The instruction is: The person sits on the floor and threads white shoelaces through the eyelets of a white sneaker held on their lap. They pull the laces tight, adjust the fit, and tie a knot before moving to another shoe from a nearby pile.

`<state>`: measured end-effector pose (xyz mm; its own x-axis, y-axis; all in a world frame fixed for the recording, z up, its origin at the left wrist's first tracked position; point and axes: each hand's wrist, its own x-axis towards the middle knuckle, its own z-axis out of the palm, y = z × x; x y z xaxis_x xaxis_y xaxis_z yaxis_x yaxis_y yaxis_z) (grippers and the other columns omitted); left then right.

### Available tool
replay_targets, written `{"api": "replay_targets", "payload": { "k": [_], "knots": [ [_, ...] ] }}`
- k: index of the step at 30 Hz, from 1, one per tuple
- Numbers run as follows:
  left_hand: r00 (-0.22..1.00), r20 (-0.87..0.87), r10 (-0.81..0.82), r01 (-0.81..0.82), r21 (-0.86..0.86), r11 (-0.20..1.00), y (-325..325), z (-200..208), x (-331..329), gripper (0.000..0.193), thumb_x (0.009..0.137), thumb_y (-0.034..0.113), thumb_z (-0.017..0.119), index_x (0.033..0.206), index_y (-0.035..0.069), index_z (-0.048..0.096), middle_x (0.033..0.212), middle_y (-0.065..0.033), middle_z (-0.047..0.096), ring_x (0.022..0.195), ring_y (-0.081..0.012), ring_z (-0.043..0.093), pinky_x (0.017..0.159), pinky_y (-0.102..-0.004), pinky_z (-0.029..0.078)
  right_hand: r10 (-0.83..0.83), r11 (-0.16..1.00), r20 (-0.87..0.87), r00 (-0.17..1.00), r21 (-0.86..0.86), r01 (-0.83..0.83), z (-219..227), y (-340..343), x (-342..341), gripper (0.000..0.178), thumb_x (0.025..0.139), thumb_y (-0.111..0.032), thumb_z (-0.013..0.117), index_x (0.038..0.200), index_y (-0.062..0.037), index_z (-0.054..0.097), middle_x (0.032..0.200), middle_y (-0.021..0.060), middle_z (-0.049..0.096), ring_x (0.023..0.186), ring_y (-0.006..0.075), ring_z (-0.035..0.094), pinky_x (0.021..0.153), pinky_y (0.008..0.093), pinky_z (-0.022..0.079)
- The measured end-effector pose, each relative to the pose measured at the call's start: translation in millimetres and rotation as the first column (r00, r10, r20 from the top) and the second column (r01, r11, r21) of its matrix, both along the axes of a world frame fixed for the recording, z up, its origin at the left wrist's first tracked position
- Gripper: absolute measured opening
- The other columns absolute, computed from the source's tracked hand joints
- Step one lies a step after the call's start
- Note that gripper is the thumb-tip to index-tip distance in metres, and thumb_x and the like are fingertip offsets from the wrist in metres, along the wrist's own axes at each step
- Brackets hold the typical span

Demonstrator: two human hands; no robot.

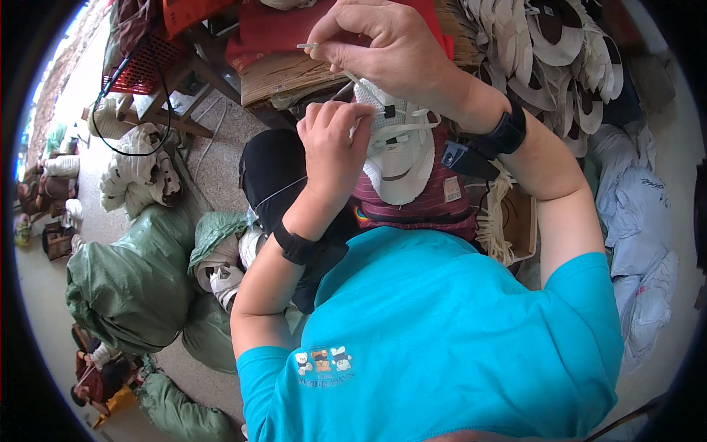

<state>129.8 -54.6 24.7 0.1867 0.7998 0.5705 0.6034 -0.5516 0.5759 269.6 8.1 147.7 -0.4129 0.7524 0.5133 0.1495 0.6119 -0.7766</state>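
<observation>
A white shoe upper (401, 171) lies across my lap on maroon striped cloth, with a pale lace (401, 129) running across its eyelet area. My left hand (331, 136) is closed at the upper's left edge, its thumb and fingers pinched together there; the fingertips are partly hidden. Above the far end of the upper, my right hand (387, 48) is raised, palm side turned left. Between its thumb and forefinger it pinches a shoelace, whose stiff light tip (306, 46) sticks out to the left.
A wooden table (294, 79) with red cloth (269, 37) stands ahead. White shoe uppers (556, 44) hang in bundles at far right. Green sacks (132, 283) sit on the left floor, near a red basket (151, 65). Pale laces (495, 225) hang beside a box at my right.
</observation>
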Motion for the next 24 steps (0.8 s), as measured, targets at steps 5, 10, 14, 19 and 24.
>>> {"api": "replay_targets", "payload": {
  "k": [5,10,14,19,24],
  "knots": [
    [0.997,-0.075,0.032,-0.031,0.009,0.999,5.0,2.0,2.6,0.011,0.079,0.013,0.075,0.088,0.015,0.068,0.090,-0.0006,0.062,0.094,-0.0244,0.055,0.084,-0.0388,0.040,-0.024,0.980,-0.025,0.999,0.195,0.028,-15.5,10.1,4.8,0.010,0.086,-0.008,0.069,0.094,-0.0023,0.070,0.088,0.0090,0.065,0.080,0.0195,0.065,0.072,0.0310,0.052],
    [0.969,-0.232,0.080,-0.075,0.033,0.997,7.9,6.7,10.1,0.010,0.079,0.015,0.075,0.086,0.014,0.068,0.088,-0.0010,0.062,0.093,-0.0252,0.055,0.084,-0.0394,0.040,-0.012,1.000,-0.065,0.998,0.001,0.012,-14.9,4.7,16.7,0.010,0.086,0.004,0.066,0.094,-0.0006,0.069,0.092,0.0066,0.062,0.083,0.0167,0.064,0.075,0.0278,0.052],
    [0.949,-0.311,0.059,-0.055,0.021,0.998,9.5,10.4,13.0,0.009,0.079,0.017,0.074,0.085,0.014,0.067,0.087,-0.0019,0.062,0.093,-0.0267,0.055,0.083,-0.0401,0.040,-0.034,0.979,-0.232,0.972,-0.204,-0.014,-29.8,8.5,26.1,0.013,0.087,-0.009,0.069,0.098,-0.0025,0.070,0.087,0.0087,0.065,0.083,0.0205,0.066,0.074,0.0312,0.053],
    [0.978,-0.208,0.019,-0.030,-0.051,0.998,14.2,3.9,17.2,0.010,0.080,0.017,0.073,0.087,0.014,0.067,0.088,-0.0014,0.064,0.094,-0.0262,0.056,0.085,-0.0412,0.040,-0.139,0.990,0.271,0.952,0.015,0.140,-46.6,-6.0,52.4,0.014,0.083,-0.005,0.069,0.095,-0.0021,0.064,0.096,0.0112,0.063,0.090,0.0288,0.062,0.083,0.0372,0.052],
    [0.980,-0.201,0.006,-0.032,-0.129,0.991,10.1,13.8,9.8,0.013,0.079,0.017,0.074,0.091,0.013,0.068,0.093,-0.0016,0.063,0.097,-0.0262,0.055,0.089,-0.0416,0.040,-0.281,0.907,0.582,0.763,0.421,0.012,-78.5,-44.4,73.5,0.015,0.079,-0.007,0.072,0.090,-0.0028,0.063,0.120,0.0145,0.059,0.118,0.0326,0.055,0.100,0.0426,0.046]
  ]
}}
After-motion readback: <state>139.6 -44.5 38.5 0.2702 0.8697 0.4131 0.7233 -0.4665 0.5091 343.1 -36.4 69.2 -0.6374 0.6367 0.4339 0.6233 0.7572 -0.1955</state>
